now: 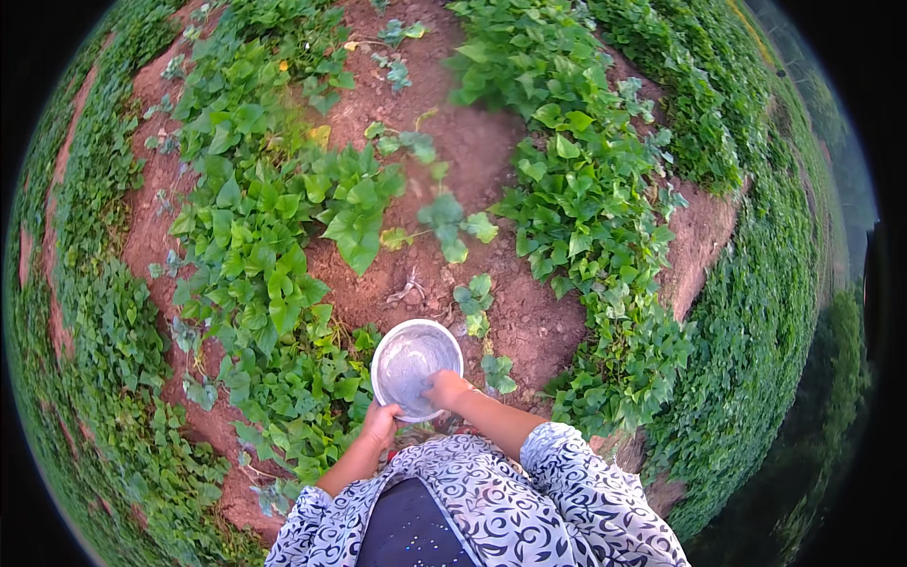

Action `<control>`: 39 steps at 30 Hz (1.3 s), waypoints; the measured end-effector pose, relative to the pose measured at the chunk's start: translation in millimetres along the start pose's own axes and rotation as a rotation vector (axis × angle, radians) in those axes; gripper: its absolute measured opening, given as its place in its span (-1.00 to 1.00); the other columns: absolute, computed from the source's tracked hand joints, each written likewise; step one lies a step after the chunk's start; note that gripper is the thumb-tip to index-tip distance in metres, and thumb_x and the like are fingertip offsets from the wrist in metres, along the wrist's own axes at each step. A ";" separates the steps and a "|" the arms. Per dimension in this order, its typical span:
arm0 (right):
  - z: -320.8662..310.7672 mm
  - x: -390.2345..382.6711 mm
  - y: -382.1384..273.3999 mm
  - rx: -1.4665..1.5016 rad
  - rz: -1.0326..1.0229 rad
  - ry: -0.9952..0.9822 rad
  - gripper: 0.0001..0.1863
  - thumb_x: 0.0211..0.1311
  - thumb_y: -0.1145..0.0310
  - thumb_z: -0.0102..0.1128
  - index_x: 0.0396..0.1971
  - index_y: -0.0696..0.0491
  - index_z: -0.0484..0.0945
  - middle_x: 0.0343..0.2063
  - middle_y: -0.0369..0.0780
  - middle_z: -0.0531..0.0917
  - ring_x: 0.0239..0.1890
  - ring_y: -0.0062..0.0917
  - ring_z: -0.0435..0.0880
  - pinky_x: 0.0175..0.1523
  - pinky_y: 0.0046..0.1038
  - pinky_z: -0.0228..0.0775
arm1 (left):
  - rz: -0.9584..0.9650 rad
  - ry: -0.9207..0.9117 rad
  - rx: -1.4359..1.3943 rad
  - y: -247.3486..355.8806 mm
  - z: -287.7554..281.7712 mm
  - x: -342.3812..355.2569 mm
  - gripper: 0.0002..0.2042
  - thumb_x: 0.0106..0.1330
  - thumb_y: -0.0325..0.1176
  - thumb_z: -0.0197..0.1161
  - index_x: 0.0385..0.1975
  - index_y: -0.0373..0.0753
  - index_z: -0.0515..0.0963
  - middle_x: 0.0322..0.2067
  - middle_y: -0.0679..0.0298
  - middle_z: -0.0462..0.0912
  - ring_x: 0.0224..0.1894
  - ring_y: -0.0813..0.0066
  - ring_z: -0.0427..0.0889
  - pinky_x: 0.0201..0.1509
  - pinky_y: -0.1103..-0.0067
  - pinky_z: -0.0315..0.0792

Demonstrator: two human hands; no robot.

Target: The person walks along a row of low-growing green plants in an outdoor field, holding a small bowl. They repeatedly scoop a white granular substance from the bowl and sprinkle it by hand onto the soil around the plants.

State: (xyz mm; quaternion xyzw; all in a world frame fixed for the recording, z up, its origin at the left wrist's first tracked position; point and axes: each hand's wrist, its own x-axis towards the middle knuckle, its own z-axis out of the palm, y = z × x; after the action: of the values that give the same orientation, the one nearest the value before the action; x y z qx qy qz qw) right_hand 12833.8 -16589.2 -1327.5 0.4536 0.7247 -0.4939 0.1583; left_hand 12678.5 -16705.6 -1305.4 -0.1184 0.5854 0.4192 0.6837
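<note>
Patterned sleeves [529,491] nearest. Left hand [381,421] gripping near rim of round metal bowl [408,364]; right hand [446,387] dipped inside, fingers bunched, contents indiscernible. Bowl straight ahead, held above red soil [491,151] between leafy vines [255,236].

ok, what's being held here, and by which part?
A metal bowl. The left hand grips its near rim from below; the right hand reaches over the near rim into the bowl, and whether it grips anything can't be told.
</note>
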 end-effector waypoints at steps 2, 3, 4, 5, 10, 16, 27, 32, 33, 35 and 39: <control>-17.3 14.1 1.7 0.132 0.088 0.026 -0.69 -0.06 0.20 0.29 -0.31 0.07 0.65 -0.46 -0.07 0.67 -0.40 -0.32 0.68 -0.22 -0.38 0.51 | -0.007 0.021 -0.003 13.2 3.4 13.0 -0.41 -0.07 -0.61 0.04 0.11 -0.24 0.26 -0.08 0.16 0.50 -0.17 0.20 0.57 -0.28 0.29 0.58; -25.7 24.0 4.3 0.174 0.129 0.052 -0.69 -0.05 0.22 0.30 -0.31 0.08 0.66 -0.48 -0.09 0.68 -0.43 -0.36 0.68 -0.25 -0.41 0.51 | -0.013 0.019 0.008 20.0 2.5 19.7 -0.39 -0.08 -0.64 0.01 0.12 -0.26 0.26 -0.03 0.11 0.48 -0.14 0.15 0.58 -0.20 0.24 0.58; -31.7 33.4 6.9 0.228 0.162 0.086 -0.70 -0.04 0.24 0.31 -0.30 0.08 0.66 -0.49 -0.11 0.68 -0.47 -0.40 0.68 -0.27 -0.43 0.52 | -0.006 0.030 -0.001 24.5 1.1 24.0 -0.38 -0.08 -0.64 0.01 0.13 -0.24 0.24 -0.02 0.11 0.47 -0.12 0.16 0.57 -0.21 0.25 0.58; -38.6 47.9 9.3 0.553 0.274 0.055 -0.76 -0.03 0.33 0.31 -0.34 0.12 0.66 -0.52 -0.17 0.68 -0.52 -0.53 0.67 -0.35 -0.50 0.51 | 0.002 0.050 -0.001 29.5 0.5 29.0 -0.37 -0.08 -0.64 0.02 0.14 -0.22 0.22 -0.01 0.11 0.46 -0.10 0.16 0.56 -0.22 0.26 0.59; -85.6 130.1 26.0 0.720 0.381 0.337 -0.76 0.06 0.27 0.28 -0.39 0.16 0.65 -0.51 -0.17 0.68 -0.53 -0.52 0.66 -0.36 -0.51 0.50 | -0.031 0.119 -0.009 50.1 -9.7 46.4 -0.32 -0.09 -0.65 0.01 0.19 -0.19 0.15 0.04 0.09 0.40 -0.04 0.13 0.52 -0.20 0.26 0.60; -104.3 103.3 8.2 0.288 0.195 0.295 -0.68 0.09 0.15 0.21 -0.31 0.11 0.63 -0.37 -0.02 0.66 -0.32 -0.21 0.67 -0.13 -0.33 0.48 | -0.059 0.162 0.041 65.2 1.8 32.1 -0.32 -0.09 -0.66 0.00 0.19 -0.20 0.16 0.04 0.05 0.40 -0.07 0.11 0.54 -0.26 0.30 0.61; -113.7 41.1 -45.4 -0.096 0.081 0.040 -0.64 0.11 0.21 0.11 -0.18 0.16 0.46 -0.17 0.04 0.57 -0.10 -0.10 0.57 0.02 -0.19 0.40 | 0.035 -0.056 0.013 112.9 72.9 2.5 -0.42 -0.06 -0.69 0.01 0.10 -0.35 0.23 -0.12 0.00 0.48 -0.20 0.06 0.59 -0.24 0.20 0.61; -121.6 44.5 -57.3 -0.037 -0.030 0.016 -0.63 -0.01 0.21 0.22 -0.24 0.15 0.50 -0.30 0.06 0.62 -0.19 -0.06 0.59 -0.04 -0.18 0.43 | 0.010 -0.068 0.063 136.3 77.1 16.8 -0.41 -0.07 -0.70 -0.04 0.11 -0.33 0.26 -0.09 0.01 0.49 -0.16 0.05 0.58 -0.19 0.19 0.59; -125.3 49.6 -58.0 -0.027 -0.051 0.053 -0.65 -0.04 0.23 0.25 -0.26 0.12 0.56 -0.32 0.05 0.62 -0.21 -0.07 0.60 -0.05 -0.22 0.45 | 0.035 -0.067 0.062 141.0 77.5 22.8 -0.42 -0.07 -0.69 -0.04 0.10 -0.34 0.26 -0.10 0.01 0.49 -0.16 0.03 0.58 -0.19 0.18 0.60; -134.0 62.5 -54.2 0.040 -0.051 0.102 -0.66 -0.05 0.22 0.27 -0.29 0.10 0.60 -0.34 0.04 0.63 -0.23 -0.08 0.61 -0.06 -0.24 0.45 | 0.029 -0.063 0.031 150.6 77.7 36.6 -0.42 -0.08 -0.68 -0.03 0.09 -0.34 0.27 -0.09 0.01 0.50 -0.14 0.02 0.57 -0.17 0.17 0.58; -154.8 98.7 -50.0 0.172 -0.002 0.261 -0.69 -0.08 0.23 0.31 -0.33 0.09 0.66 -0.43 -0.01 0.66 -0.34 -0.25 0.67 -0.18 -0.32 0.49 | -0.049 -0.065 0.050 184.9 78.9 67.9 -0.43 -0.09 -0.65 -0.01 0.08 -0.34 0.30 -0.09 0.05 0.50 -0.14 0.07 0.56 -0.12 0.15 0.55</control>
State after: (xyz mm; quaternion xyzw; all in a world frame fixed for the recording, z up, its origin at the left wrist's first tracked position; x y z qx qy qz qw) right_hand 12773.8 -16411.7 -1294.3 0.5254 0.6945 -0.4911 0.0227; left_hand 12599.7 -16509.8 -1283.1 -0.1021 0.5700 0.3912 0.7152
